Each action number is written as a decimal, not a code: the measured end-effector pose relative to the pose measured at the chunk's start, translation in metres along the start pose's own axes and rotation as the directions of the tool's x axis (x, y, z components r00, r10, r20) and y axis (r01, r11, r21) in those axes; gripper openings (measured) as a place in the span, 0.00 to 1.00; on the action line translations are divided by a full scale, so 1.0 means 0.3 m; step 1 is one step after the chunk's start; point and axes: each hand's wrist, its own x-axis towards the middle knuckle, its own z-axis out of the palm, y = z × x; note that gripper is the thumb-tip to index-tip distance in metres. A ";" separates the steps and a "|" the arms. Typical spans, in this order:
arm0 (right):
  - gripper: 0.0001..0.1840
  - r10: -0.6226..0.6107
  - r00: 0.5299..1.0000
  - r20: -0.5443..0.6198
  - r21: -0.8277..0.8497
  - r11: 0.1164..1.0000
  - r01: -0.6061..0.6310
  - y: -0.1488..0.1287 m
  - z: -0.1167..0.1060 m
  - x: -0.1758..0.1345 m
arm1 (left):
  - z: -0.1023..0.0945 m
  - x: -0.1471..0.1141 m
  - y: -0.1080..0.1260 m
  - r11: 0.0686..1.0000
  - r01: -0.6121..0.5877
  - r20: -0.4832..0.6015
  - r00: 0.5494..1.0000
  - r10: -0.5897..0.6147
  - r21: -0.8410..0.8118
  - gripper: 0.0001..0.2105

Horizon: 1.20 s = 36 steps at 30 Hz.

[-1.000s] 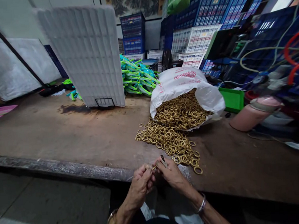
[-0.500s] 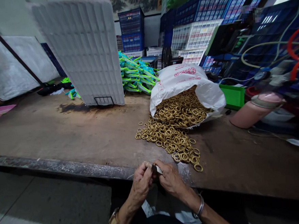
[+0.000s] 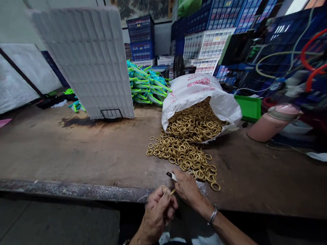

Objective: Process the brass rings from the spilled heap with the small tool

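My left hand is closed, thumb against fingers, on a brass-coloured ring that shows edge-on and mostly hidden. My right hand grips a small dark blade with a white grip, its tip pointing left above the table's front edge. The right fingers are close to the ring; I cannot tell whether they touch it. Just beyond the hands, a heap of similar loose rings spills from the mouth of a white woven sack.
A tall white ribbed panel stands on the wooden table. Behind it lie green and blue strips. To the right are a green tray and a pink bottle. Stacked crates fill the back.
My hands have moved slightly apart. The blade has risen up and away with my right hand, while my left hand has dropped a little lower. The view has shifted slightly.
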 end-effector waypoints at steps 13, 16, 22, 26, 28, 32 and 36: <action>0.10 0.086 0.989 -0.121 -0.278 0.954 -0.117 0.016 0.023 0.146 | -0.069 0.042 -0.011 0.917 0.088 -0.050 0.992 -0.116 -0.389 0.10; 0.11 0.078 0.990 -0.117 -0.270 0.957 -0.107 0.016 0.026 0.146 | -0.087 0.054 -0.019 0.876 0.102 -0.075 0.985 -0.155 -0.471 0.08; 0.13 0.047 0.993 -0.109 -0.252 0.965 -0.073 0.029 0.013 0.119 | -0.085 0.070 -0.017 0.914 0.062 -0.109 0.987 -0.115 -0.401 0.10; 0.13 -0.005 0.993 -0.114 -0.114 0.993 -0.008 0.060 -0.009 0.092 | -0.081 0.087 0.003 0.938 0.073 -0.074 0.992 -0.104 -0.339 0.10; 0.11 -0.074 0.991 -0.113 0.047 0.996 0.080 0.072 -0.021 0.077 | -0.080 0.098 0.010 0.947 0.072 -0.065 0.993 -0.097 -0.312 0.12; 0.10 -0.147 0.986 -0.081 0.414 0.895 0.167 0.062 -0.050 0.038 | -0.069 0.122 0.010 0.987 -0.021 -0.149 0.989 -0.004 -0.161 0.14; 0.16 -0.156 0.987 -0.025 0.599 0.788 0.140 0.030 -0.078 0.001 | -0.049 0.135 0.008 0.991 -0.088 -0.212 0.971 0.109 0.105 0.18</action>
